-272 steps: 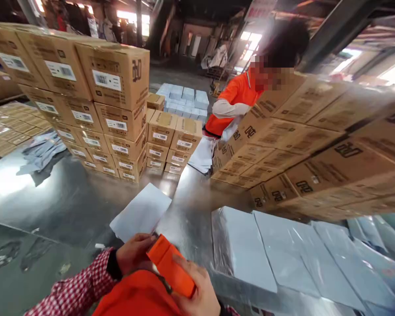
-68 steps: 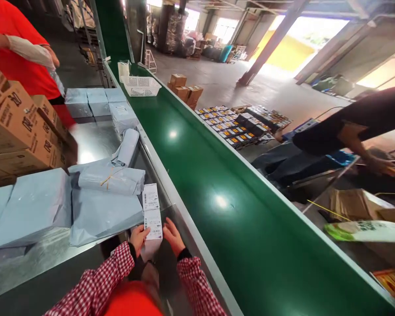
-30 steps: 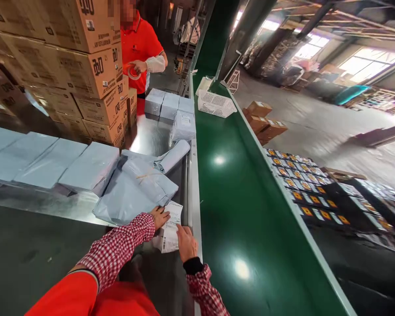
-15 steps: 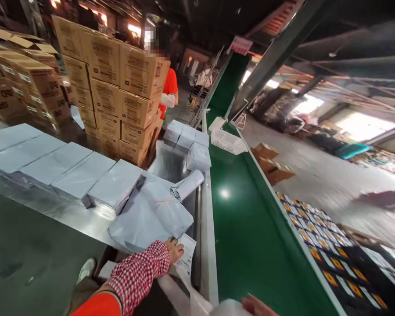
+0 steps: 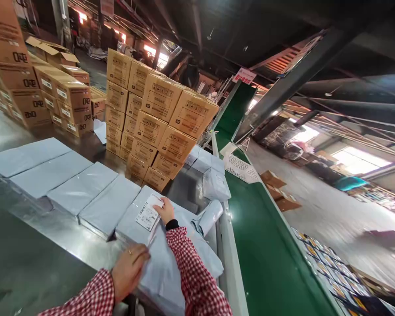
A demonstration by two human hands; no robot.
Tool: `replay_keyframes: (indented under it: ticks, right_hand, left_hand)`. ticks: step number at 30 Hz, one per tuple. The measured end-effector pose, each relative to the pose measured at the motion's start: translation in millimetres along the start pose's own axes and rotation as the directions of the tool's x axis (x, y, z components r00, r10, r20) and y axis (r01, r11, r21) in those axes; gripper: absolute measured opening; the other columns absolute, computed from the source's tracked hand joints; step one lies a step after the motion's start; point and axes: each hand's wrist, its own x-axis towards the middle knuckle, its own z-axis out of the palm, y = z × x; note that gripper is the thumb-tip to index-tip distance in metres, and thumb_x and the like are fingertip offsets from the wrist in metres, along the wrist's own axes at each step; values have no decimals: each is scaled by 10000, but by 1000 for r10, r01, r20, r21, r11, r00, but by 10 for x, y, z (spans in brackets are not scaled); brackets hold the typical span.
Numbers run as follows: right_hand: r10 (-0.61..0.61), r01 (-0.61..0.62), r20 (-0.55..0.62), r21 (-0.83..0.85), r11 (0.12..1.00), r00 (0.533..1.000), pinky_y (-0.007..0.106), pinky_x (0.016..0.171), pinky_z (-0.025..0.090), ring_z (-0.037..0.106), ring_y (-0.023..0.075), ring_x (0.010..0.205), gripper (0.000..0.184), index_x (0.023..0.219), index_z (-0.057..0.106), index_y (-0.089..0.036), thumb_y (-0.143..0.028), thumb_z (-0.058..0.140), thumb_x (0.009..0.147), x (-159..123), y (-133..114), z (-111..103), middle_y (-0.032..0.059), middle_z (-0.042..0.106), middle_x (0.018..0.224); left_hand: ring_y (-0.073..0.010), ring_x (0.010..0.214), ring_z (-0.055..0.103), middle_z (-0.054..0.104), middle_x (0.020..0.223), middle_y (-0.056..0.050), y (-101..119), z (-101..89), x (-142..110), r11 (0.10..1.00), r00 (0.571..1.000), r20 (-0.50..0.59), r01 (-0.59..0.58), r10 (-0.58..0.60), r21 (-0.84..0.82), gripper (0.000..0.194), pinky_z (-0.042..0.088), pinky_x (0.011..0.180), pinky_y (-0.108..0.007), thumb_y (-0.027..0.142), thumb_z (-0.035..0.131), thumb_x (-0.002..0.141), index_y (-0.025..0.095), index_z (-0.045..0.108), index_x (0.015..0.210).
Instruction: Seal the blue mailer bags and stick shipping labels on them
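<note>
My right hand [image 5: 165, 210] presses a white barcode label [image 5: 148, 212] flat onto the top of a grey poly-bag parcel [image 5: 134, 219]. That parcel is the nearest one in a row of grey parcels [image 5: 64, 182] lying on the metal table [image 5: 46, 228]. My left hand [image 5: 129, 270] rests on the near corner of the same parcel, fingers curled around a thin strip at its edge. Both sleeves are red-and-white check. A loose heap of grey mailer bags [image 5: 187, 259] lies under my right forearm.
A stack of brown cartons [image 5: 158, 123] stands behind the parcels, more cartons [image 5: 49, 101] at the far left. A green conveyor belt [image 5: 266, 245] runs along the right, with a white basket [image 5: 241, 168] on it. A rolled grey bag [image 5: 210, 215] lies by the belt's edge.
My view has swung left and up. My right hand has carried the label from the table's edge up onto the grey parcel, and my left hand now holds the parcel's near corner.
</note>
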Motion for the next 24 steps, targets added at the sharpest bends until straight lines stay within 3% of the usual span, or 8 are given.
replay_keyframes:
  ticks: [4,8,11,15,17,19,21,24]
  right_hand:
    - [41,-36,34,-131,991,999,450,898,510,640,278,915,356,1022,644,-159,-209,708,676,130,57,203,106,680,1005]
    - [55,-52,2,-273,960,998,591,1042,392,540,402,1208,653,1320,584,-204,-274,776,699,74,44,171,184,559,1375]
    - [0,-8,-19,-417,909,1000,626,1124,288,434,408,1346,687,1439,498,-190,-318,725,803,-44,-55,234,212,430,1519]
    - [-116,141,95,-334,932,989,567,1207,149,391,286,1417,499,1310,613,-281,-296,730,826,-119,-103,364,27,557,1448]
    - [31,-70,-118,-343,937,993,557,1207,157,358,290,1437,522,1373,556,-212,-263,677,867,-198,101,154,67,515,1483]
    - [199,-302,-327,-305,903,924,514,1184,272,438,283,1377,473,1391,524,-107,-234,545,935,-542,431,-289,151,543,1436]
    - [314,-448,-452,-226,865,835,431,1119,401,556,242,1246,383,1272,613,-100,-217,403,973,-1191,787,-832,147,642,1291]
    - [474,-615,-543,-100,782,693,516,985,491,651,309,1039,321,1047,698,-117,-202,422,906,-2324,1311,-1513,189,697,1078]
  left_hand:
    - [-383,1480,298,367,1584,-178,-285,-489,517,980,977,165,106,-135,169,705,288,1206,-611,375,606,873,137,413,1508]
    - [-430,1490,220,298,1599,-200,-414,-516,751,968,926,326,121,-190,220,798,205,1199,-680,494,672,819,152,438,1500]
    - [-452,1476,252,328,1584,-209,-460,-449,671,970,940,303,91,-159,228,811,229,1177,-696,501,726,771,192,481,1480]
    - [-469,1404,396,467,1510,-214,-544,-429,529,948,981,189,-11,-51,317,650,295,1113,-722,455,682,809,213,577,1403]
    - [-481,1395,399,477,1496,-238,-618,-436,530,940,991,121,-92,54,329,591,300,1089,-735,472,560,886,171,575,1395]
    - [-501,1397,379,472,1487,-269,-682,-447,563,945,988,82,-151,133,289,600,309,1064,-750,497,456,930,125,562,1388]
    - [-491,1385,400,518,1439,-271,-687,-454,583,961,984,41,-178,173,214,562,351,1043,-738,481,418,950,124,564,1359]
    - [-390,1275,547,651,1266,-202,-494,-377,554,979,979,-48,-197,200,48,365,461,1025,-628,359,464,959,185,586,1255]
